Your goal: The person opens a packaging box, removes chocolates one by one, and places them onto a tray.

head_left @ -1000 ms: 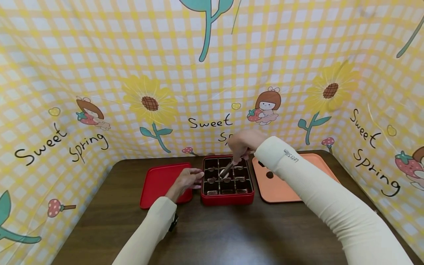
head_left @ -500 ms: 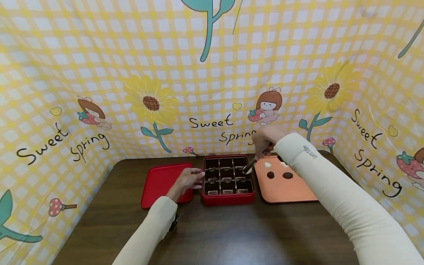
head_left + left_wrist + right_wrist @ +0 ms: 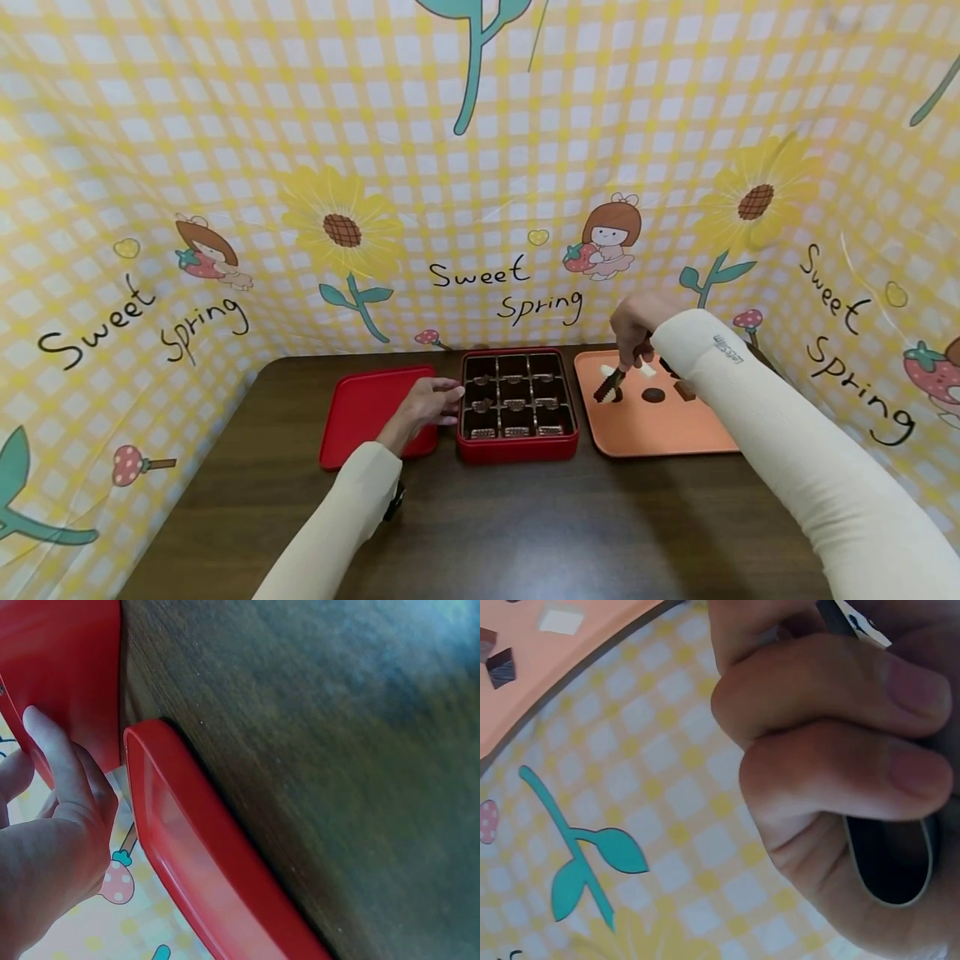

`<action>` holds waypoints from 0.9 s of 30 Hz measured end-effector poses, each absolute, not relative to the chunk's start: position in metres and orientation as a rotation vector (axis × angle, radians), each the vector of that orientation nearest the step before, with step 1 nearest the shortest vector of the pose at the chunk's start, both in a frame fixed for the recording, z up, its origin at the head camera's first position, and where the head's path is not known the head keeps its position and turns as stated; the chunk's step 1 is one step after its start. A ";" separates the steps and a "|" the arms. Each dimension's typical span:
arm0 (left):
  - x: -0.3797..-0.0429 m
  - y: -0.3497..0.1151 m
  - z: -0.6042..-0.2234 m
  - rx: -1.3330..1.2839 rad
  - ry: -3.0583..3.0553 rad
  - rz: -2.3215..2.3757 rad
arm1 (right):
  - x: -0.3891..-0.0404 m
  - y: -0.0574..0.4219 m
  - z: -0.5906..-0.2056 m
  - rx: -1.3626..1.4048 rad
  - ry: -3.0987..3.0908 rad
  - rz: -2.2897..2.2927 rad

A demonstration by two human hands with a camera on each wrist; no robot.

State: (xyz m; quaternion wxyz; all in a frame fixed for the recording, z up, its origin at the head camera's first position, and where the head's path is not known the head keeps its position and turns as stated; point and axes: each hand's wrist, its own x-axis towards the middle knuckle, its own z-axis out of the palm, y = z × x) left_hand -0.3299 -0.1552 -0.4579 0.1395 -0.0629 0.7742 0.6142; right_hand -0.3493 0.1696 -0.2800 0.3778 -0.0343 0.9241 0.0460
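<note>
My left hand (image 3: 427, 404) touches the left side of a red box (image 3: 517, 452) with extended fingers; the left wrist view shows its fingertips at the red wall (image 3: 67, 667). The box has rows of dark brown compartments with thin gold-coloured edges. My right hand (image 3: 636, 332) grips small dark tongs (image 3: 609, 383), pointing down over an orange tray (image 3: 645, 435). Their toothed tips are right at a dark round chocolate (image 3: 618, 396). In the right wrist view, curled fingers wrap the tongs, whose rounded end (image 3: 892, 898) shows below them.
On the tray lie a dark oval chocolate (image 3: 652, 395), a brown square piece (image 3: 684, 390) and a white piece (image 3: 648, 370). A red lid (image 3: 363, 408) lies left of the box on the wooden table (image 3: 480, 533). A patterned cloth (image 3: 480, 183) hangs behind and at both sides.
My right hand has moved right with the tongs, from over the middle of the box to over the orange tray. The left hand has stayed at the box's side.
</note>
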 end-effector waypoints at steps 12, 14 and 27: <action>-0.328 -0.156 -0.456 -0.171 2.228 1.773 | -0.345 0.185 -0.299 -0.011 2.362 0.075; -0.328 -0.156 -0.456 -0.168 2.229 1.774 | -0.345 0.187 -0.301 -0.057 2.365 0.086; -0.329 -0.156 -0.458 -0.164 2.238 1.770 | -0.344 0.191 -0.315 -0.029 2.409 0.142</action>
